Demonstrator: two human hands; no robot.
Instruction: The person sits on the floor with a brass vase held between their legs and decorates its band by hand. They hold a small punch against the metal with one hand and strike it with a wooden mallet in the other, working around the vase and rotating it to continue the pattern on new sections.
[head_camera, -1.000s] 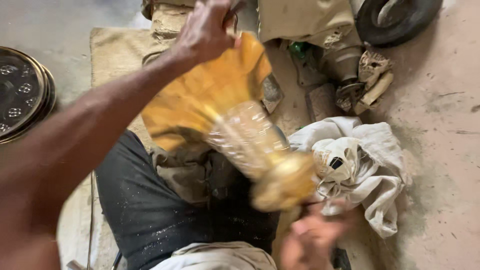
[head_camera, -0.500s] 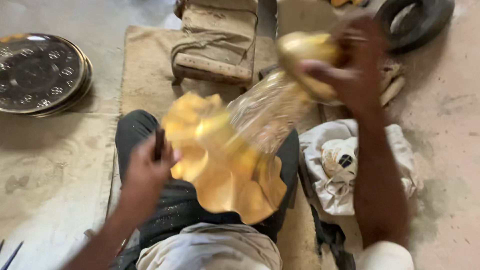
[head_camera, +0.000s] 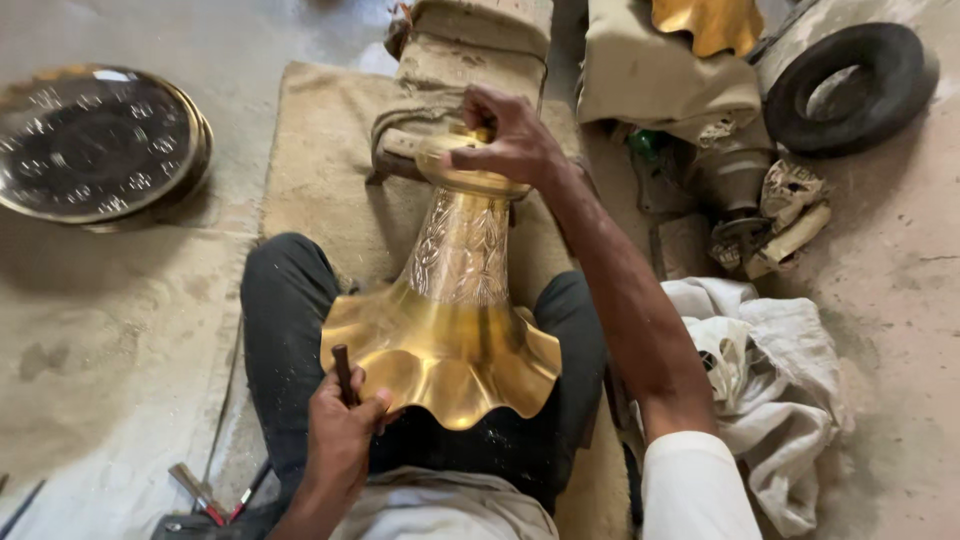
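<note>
A brass vase (head_camera: 450, 310) with an engraved neck and a wavy flared mouth lies across my lap, mouth toward me. Its round base rests on a wooden block (head_camera: 405, 145) ahead. My right hand (head_camera: 505, 135) grips that base from above. My left hand (head_camera: 340, 430) sits at the flared rim's near left edge, closed around a small dark wooden-handled tool (head_camera: 342, 372) that points up against the rim.
A large engraved dark metal plate (head_camera: 95, 140) lies far left on the floor. A burlap mat (head_camera: 320, 170) covers the ground under my legs. White crumpled cloth (head_camera: 765, 370) lies right; a black tyre (head_camera: 850, 85) and another brass piece (head_camera: 710, 20) sit at the top right. Small tools (head_camera: 200, 490) lie bottom left.
The vase has been turned and lowered: its base now rests on the block ahead instead of being held up in the air. My right hand moved down with the base.
</note>
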